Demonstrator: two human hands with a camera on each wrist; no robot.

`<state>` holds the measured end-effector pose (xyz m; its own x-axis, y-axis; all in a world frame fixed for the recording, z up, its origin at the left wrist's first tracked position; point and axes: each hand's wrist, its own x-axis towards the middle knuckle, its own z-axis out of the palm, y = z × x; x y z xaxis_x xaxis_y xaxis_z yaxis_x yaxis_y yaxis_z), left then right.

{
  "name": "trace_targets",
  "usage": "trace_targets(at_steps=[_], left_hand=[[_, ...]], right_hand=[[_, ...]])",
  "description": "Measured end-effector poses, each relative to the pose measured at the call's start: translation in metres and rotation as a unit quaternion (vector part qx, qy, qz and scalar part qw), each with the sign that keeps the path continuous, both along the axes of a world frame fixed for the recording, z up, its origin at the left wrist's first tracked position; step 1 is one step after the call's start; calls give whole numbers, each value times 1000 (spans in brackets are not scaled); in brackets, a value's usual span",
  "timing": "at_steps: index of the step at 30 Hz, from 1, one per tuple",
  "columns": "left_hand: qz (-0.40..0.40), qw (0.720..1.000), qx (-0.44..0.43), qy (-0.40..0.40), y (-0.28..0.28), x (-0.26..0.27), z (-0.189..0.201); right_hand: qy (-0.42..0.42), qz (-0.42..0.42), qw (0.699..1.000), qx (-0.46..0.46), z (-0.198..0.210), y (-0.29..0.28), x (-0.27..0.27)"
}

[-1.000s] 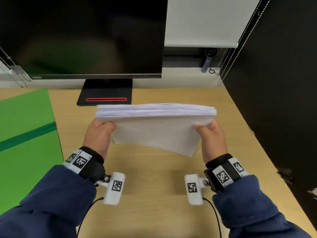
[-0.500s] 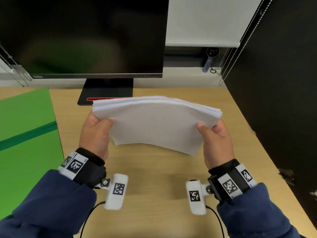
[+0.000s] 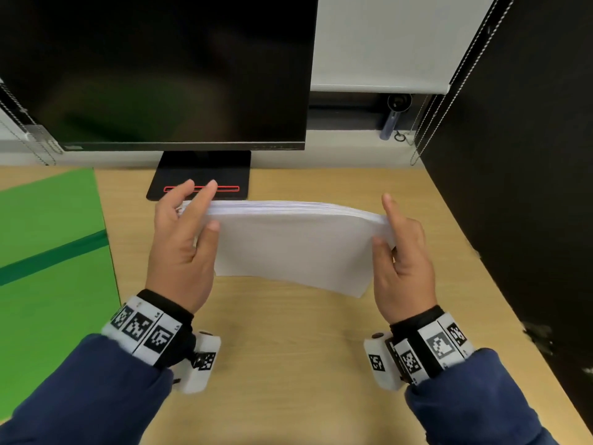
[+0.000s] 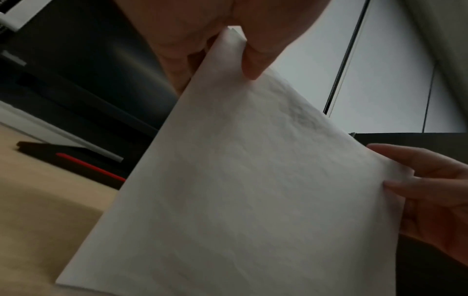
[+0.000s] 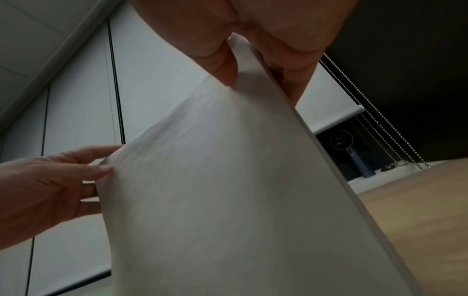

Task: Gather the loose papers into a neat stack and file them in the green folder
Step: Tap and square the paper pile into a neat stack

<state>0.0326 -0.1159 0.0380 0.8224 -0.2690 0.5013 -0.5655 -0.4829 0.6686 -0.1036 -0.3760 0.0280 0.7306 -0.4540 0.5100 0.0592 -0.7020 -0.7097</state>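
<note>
A stack of white papers [image 3: 288, 245] stands on its long edge over the wooden desk [image 3: 288, 354], top edge toward the monitor. My left hand [image 3: 205, 207] pinches its left end, thumb on the near face and long fingers stretched behind. My right hand [image 3: 383, 220] pinches the right end the same way, index finger pointing up. The left wrist view shows the stack [image 4: 253, 190] between thumb and fingers of the left hand [image 4: 222, 52]; the right wrist view shows the stack [image 5: 228, 190] held by the right hand [image 5: 253, 66]. The green folder [image 3: 48, 252] lies closed at the left.
A black monitor [image 3: 154, 69] stands at the back, its base [image 3: 199, 175] just behind the stack. A black partition [image 3: 513, 155] bounds the desk on the right. Blind cords [image 3: 430, 123] hang at the back right. Bare desk lies between my wrists.
The curled grips of both hands have loosened into straighter fingers at the stack's ends. The stack has tipped from leaning back to more upright and edge-on.
</note>
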Motion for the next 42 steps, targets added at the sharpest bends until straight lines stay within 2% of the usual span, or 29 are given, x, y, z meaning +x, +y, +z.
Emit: trace_targets(at_steps=[3,8,10,12,14,17,21,26,31,35,39,42], left_hand=[[-7,1000,14,-1,1,-1,2],[11,999,-13,48,0,-1,8],[17,995,-33,88,-2,-2,12],[7,974,-132,186,-3,2,8],[-7,929,-233,286,-4,11,-2],[-3,888,-303,346,-10,12,-9],[-26,878,-349,327,-8,10,2],[-23,875,-320,364,-12,7,-8],[-17,865,-353,357,-9,5,-10],[0,877,-300,376,-4,5,-22],[17,867,-332,371,-6,6,-24],[-7,884,-313,346,-9,2,-18]], right_hand=[[-3,12,1000,-5,1,0,0],[-6,16,1000,14,7,0,2],[0,17,999,51,11,2,2],[14,27,979,200,11,1,2],[32,22,935,351,8,1,6],[55,10,914,402,7,5,10],[0,40,906,421,11,-1,9],[43,31,894,446,-1,5,14],[21,45,888,457,-1,1,9],[61,15,891,449,-13,-1,10],[60,16,889,454,-16,2,12],[39,10,896,443,-11,8,10]])
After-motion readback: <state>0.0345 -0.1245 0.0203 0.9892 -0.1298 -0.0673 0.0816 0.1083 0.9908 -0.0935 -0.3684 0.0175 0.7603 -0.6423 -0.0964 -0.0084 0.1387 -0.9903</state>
